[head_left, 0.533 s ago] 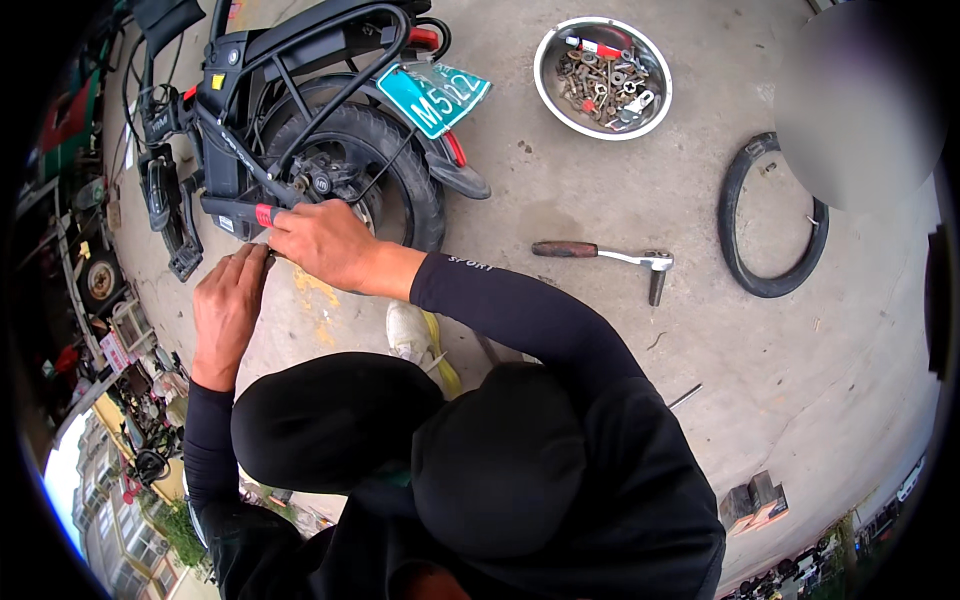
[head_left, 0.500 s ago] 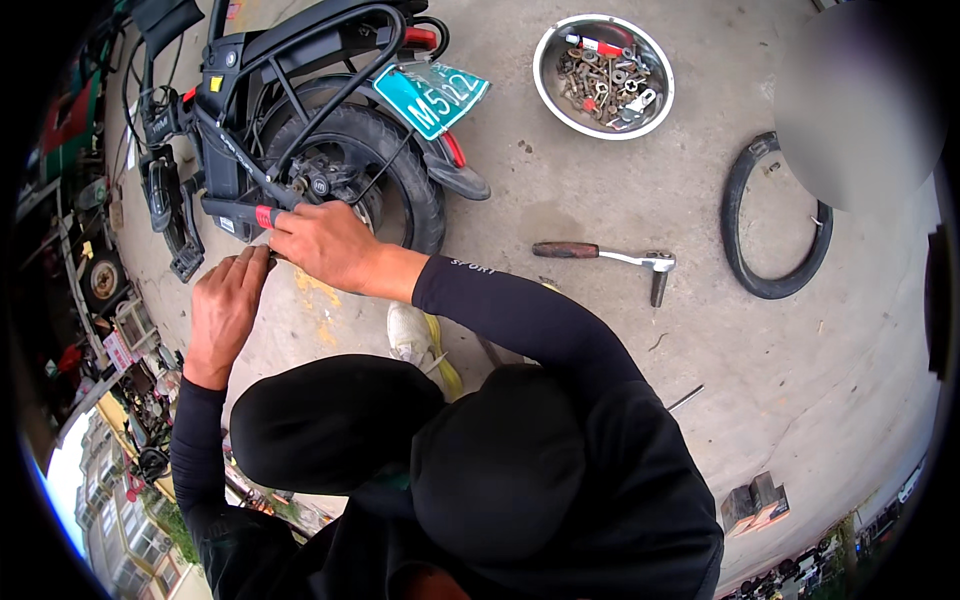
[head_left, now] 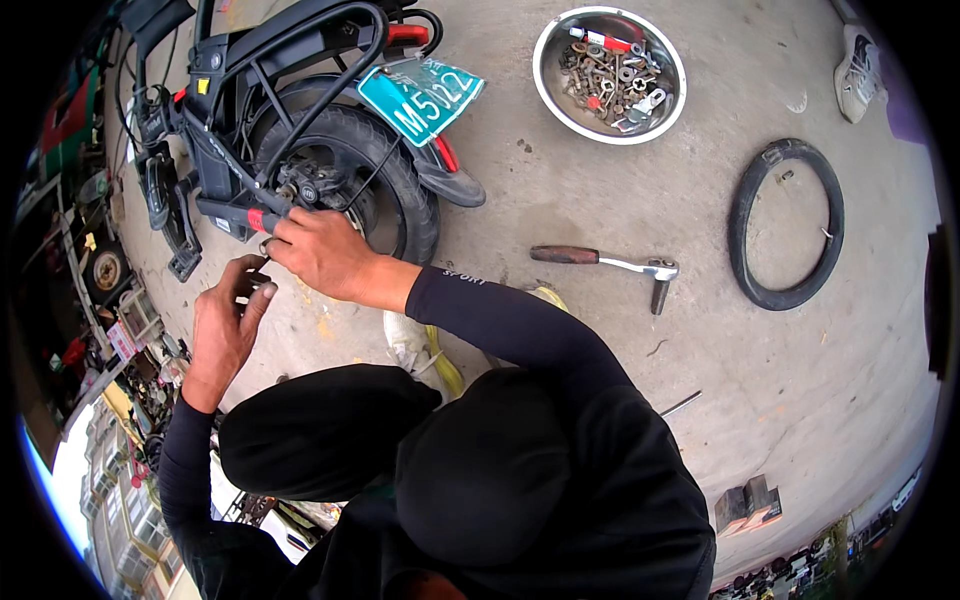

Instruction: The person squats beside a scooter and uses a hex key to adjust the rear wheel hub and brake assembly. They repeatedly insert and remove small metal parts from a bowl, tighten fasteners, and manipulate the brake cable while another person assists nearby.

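Observation:
My right hand is closed beside the rear wheel of a black electric bike, at the end of a dark bar with a red band. Its fingertips meet a small part that I cannot make out. Just below and left of it, my left hand has its fingers curled around a small dark piece, with the thumb standing away. The two hands almost touch at the fingertips. The wheel hub shows behind my right hand, partly covered by the frame.
A steel bowl of bolts, nuts and small parts stands at the far middle. A ratchet wrench with a socket lies right of my forearm. Farther right lies a black tyre. Another person's shoe is at the upper right. Bricks sit lower right.
My left hand has drawn slightly down and away from my right; its thumb now shows, apart from the curled fingers. My right hand stays beside the wheel. A shoe shows at the upper right.

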A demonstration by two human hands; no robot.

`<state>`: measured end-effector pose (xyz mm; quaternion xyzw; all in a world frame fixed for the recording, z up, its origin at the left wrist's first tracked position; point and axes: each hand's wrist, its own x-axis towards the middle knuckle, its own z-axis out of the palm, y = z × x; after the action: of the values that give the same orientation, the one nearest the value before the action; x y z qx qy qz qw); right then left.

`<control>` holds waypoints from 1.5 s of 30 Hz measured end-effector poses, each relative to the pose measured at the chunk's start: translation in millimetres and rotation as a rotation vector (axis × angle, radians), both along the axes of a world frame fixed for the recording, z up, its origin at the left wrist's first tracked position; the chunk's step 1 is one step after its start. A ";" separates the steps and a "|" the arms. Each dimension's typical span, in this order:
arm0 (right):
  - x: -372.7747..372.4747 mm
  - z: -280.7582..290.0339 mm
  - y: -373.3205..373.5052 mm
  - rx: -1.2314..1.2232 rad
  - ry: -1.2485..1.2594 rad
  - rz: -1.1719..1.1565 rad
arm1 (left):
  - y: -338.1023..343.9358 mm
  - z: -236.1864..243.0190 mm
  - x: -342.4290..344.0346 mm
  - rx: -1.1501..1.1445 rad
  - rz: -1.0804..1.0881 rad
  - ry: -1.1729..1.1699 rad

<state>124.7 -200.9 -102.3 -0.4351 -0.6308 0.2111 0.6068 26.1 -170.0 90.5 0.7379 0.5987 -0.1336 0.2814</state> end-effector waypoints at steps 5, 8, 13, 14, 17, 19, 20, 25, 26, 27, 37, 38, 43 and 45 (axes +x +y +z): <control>-0.6 0.8 1.4 -0.010 -0.001 0.005 | 10.1 2.3 -8.6 0.272 -0.707 0.303; -1.4 0.7 0.2 -0.014 0.032 0.003 | 14.9 -3.2 -11.5 -0.066 0.097 0.026; 5.1 0.9 0.5 -0.108 0.082 0.043 | 13.7 -5.7 -17.5 -0.334 0.743 -0.198; 4.7 0.8 0.3 -0.095 0.088 0.059 | 9.6 -4.3 -15.3 -0.303 0.692 -0.138; 2.0 -1.8 -1.8 -0.072 0.089 0.088 | -2.9 -2.8 -14.1 0.337 -0.555 0.249; 1.0 -4.8 -1.3 -0.054 0.079 0.080 | -4.3 -7.3 -15.1 0.425 -0.816 0.340; 2.6 -0.8 -2.6 -0.047 0.109 0.060 | -8.4 -1.1 -17.5 0.348 -0.751 0.404; 9.5 1.0 -2.4 -0.082 0.051 0.049 | 3.8 21.6 -0.7 0.228 -0.997 0.490; 8.8 -1.4 -2.4 -0.086 0.080 0.050 | 4.6 21.9 -0.1 0.250 -1.068 0.522; 7.0 -1.9 -2.5 -0.101 0.093 0.063 | 5.4 24.0 -0.5 0.246 -1.085 0.561; 16.8 -36.9 -98.9 -0.291 0.106 0.133 | 17.8 21.3 -15.8 0.131 -1.122 0.509; 18.1 -43.0 -108.2 -0.341 0.104 0.150 | 18.3 18.4 -18.1 0.138 -1.073 0.452; 26.0 -56.1 -118.5 -0.431 0.124 0.182 | 17.2 -0.7 -13.7 -0.075 -0.224 0.096; 30.4 -52.3 -113.2 -0.427 0.139 0.179 | 9.7 -6.5 -14.7 -0.188 0.243 -0.183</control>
<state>155.1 -314.1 -154.6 -0.4804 -0.5645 0.4221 0.5219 11.4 -160.2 84.0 0.6396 0.6404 -0.0862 0.4164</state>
